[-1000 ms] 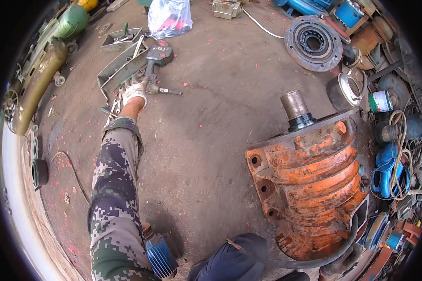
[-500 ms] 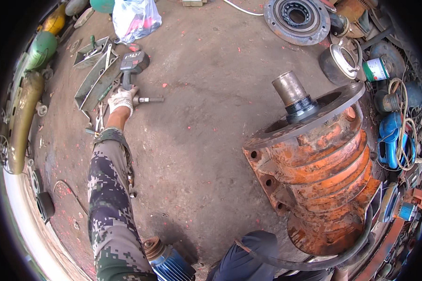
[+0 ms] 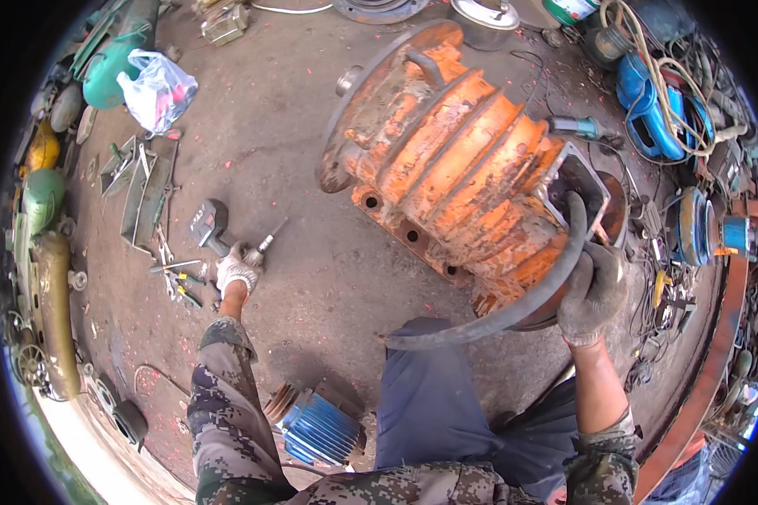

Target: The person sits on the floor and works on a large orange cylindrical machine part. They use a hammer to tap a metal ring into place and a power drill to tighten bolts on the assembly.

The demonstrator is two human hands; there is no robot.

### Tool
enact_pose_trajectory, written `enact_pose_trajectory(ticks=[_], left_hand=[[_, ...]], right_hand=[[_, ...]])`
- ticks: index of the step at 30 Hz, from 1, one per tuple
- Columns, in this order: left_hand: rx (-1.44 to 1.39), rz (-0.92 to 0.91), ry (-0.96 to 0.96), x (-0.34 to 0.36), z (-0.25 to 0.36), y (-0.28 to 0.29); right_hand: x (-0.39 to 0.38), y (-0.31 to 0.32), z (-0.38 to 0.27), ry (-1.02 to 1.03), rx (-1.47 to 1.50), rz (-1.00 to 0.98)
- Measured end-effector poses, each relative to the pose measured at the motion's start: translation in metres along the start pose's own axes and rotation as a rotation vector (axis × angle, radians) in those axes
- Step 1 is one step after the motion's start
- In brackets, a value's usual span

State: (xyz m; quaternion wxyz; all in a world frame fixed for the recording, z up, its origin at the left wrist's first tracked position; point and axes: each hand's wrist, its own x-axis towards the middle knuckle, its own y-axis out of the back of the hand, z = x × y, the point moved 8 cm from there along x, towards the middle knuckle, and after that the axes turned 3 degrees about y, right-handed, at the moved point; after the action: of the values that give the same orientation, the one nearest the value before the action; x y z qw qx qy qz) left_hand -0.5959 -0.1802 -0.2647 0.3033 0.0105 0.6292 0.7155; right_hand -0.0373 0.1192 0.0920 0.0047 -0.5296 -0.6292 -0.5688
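My left hand (image 3: 237,269), in a pale work glove, is closed round the grip of a cordless impact wrench (image 3: 208,220). A long socket on the wrench points away over the floor. A large rusty orange electric motor (image 3: 451,139) lies at the centre right, its flange and shaft end at upper left. My right hand (image 3: 595,295), in a dirty grey glove, is closed against its near right end, beside the open terminal box (image 3: 594,181). From that box a thick black cable (image 3: 488,328) curves down past my fingers. What the fingertips grip is partly hidden.
Wrenches and pliers (image 3: 175,273) lie beside the metal tool trays (image 3: 147,202) at left. A small blue motor (image 3: 322,427) stands near my legs. A plastic bag (image 3: 158,88) is at upper left; a blue machine with cords (image 3: 648,105) and scrap parts line the right.
The view has shifted. The orange motor now appears turned, its flange seen nearly edge-on. My right hand has come into view on it; my left hand still holds the impact wrench.
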Motion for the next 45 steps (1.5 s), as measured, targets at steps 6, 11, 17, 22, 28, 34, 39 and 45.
enact_pose_trajectory(ticks=[6,11,17,22,28,34,39,45], left_hand=[[-0.752,-0.129,0.028,-0.058,-0.013,-0.03],[-1.46,-0.39,-0.123,-0.129,0.03,0.029],[-1.723,-0.637,-0.108,-0.27,0.042,0.091],[-1.65,-0.633,-0.228,-0.384,0.094,0.147],[-1.718,-0.701,-0.22,-0.502,0.144,0.202],[-1.617,-0.797,-0.248,-0.606,0.246,0.193],[-1.341,-1.035,-0.122,-0.636,0.298,0.14],[-0.27,-0.358,-1.074,-0.634,0.417,0.118]], right_hand=[[0.007,0.015,0.0,0.068,0.02,0.069],[-0.005,0.024,0.014,0.054,0.054,0.163],[-0.006,0.02,0.009,-0.004,0.181,0.246],[-0.029,0.043,0.001,-0.275,0.523,0.039],[-0.117,0.056,-0.185,0.445,0.921,-0.475],[-0.111,0.131,-0.17,0.399,0.713,-0.259],[-0.138,0.162,-0.095,0.32,0.703,-0.22],[-0.255,0.143,0.027,-0.48,0.92,-0.216]])
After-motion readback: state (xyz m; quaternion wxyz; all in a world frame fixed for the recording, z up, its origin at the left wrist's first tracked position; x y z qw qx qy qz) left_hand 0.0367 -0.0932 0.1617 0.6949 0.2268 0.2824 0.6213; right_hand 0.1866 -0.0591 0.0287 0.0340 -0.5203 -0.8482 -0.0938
